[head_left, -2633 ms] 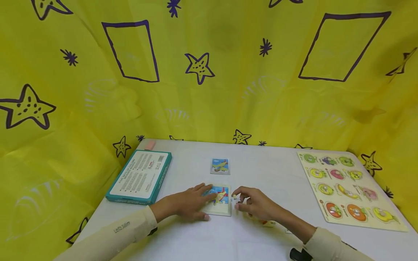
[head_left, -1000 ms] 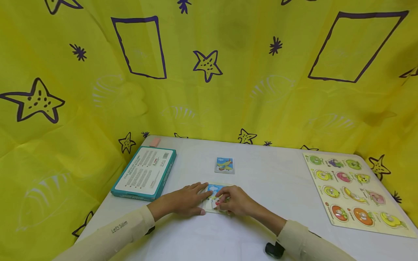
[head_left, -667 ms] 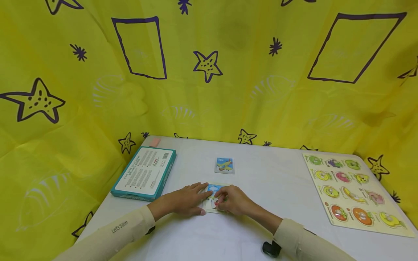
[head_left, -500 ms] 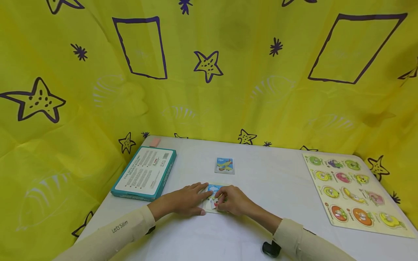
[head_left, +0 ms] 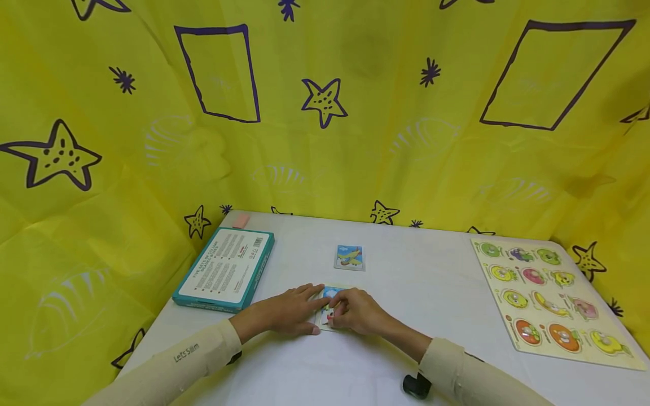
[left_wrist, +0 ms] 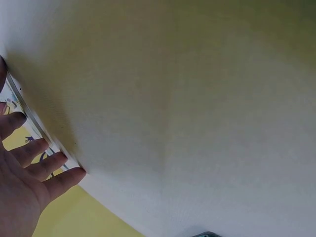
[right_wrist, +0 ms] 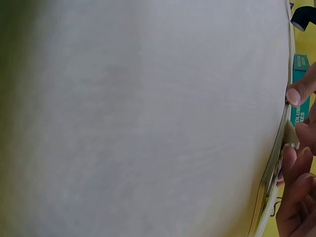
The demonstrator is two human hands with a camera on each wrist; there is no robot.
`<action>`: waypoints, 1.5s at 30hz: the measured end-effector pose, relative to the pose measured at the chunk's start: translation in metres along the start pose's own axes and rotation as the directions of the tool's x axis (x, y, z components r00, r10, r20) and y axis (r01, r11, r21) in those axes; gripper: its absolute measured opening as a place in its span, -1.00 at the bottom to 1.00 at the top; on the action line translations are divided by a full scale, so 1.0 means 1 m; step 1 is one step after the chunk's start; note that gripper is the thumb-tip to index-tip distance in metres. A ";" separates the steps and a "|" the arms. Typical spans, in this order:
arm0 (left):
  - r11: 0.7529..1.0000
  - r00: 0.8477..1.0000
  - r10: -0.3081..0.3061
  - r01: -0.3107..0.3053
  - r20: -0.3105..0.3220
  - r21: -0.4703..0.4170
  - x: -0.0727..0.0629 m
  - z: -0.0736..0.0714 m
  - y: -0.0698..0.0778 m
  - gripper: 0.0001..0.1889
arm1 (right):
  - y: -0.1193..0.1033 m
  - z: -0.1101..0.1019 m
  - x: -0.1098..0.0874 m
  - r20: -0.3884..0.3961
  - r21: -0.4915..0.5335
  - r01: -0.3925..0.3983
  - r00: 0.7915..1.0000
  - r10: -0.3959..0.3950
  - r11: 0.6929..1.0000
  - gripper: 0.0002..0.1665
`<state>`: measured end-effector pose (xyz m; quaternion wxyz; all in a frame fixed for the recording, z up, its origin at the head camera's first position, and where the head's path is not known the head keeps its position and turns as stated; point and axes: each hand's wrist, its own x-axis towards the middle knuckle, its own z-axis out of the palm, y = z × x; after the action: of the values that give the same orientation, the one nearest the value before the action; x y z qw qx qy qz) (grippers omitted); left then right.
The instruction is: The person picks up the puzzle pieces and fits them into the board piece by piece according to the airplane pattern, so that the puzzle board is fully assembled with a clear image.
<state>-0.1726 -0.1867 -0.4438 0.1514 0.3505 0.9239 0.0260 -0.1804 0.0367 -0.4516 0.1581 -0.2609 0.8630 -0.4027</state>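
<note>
A small jigsaw puzzle board (head_left: 332,291) with a blue-sky picture lies on the white table, largely covered by the hands. My left hand (head_left: 291,311) rests on its left side with fingers spread and extended. In the left wrist view, the fingertips of the left hand (left_wrist: 29,173) line the board's edge. Over the board's lower part, my right hand (head_left: 360,311) pinches a white puzzle piece (head_left: 327,317) with a red detail between thumb and fingers. The right wrist view has the right hand (right_wrist: 298,182) low at the board's side (right_wrist: 266,182). The fingers hide most of the piece.
Behind the board lies a small picture card (head_left: 350,257) with a yellow airplane. A teal box (head_left: 223,268) is at left, a pink block (head_left: 241,221) beyond it. The fruit board (head_left: 553,301) occupies the right side. A yellow curtain (head_left: 325,152) stands behind the table.
The right hand has brought the puzzle piece leftward from beside the board to over it, shifting slightly further left in the last half second. The left hand keeps its place on the board.
</note>
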 end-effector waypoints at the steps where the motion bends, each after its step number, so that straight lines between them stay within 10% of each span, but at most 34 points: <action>1: 1.000 1.000 0.001 -0.001 0.000 0.000 0.000 0.000 0.000 -0.24 | 0.000 0.000 0.000 0.001 -0.004 -0.006 1.000 0.006 1.000 -0.71; 45: 1.000 1.000 -0.012 0.011 0.014 0.029 0.000 -0.001 0.003 -0.24 | 0.003 -0.015 -0.006 0.023 -0.081 0.013 1.000 -0.011 0.997 -0.74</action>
<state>-0.1711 -0.1847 -0.4424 0.1533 0.3475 0.9250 0.0094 -0.1838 0.0512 -0.4445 0.1548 -0.2768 0.8752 -0.3653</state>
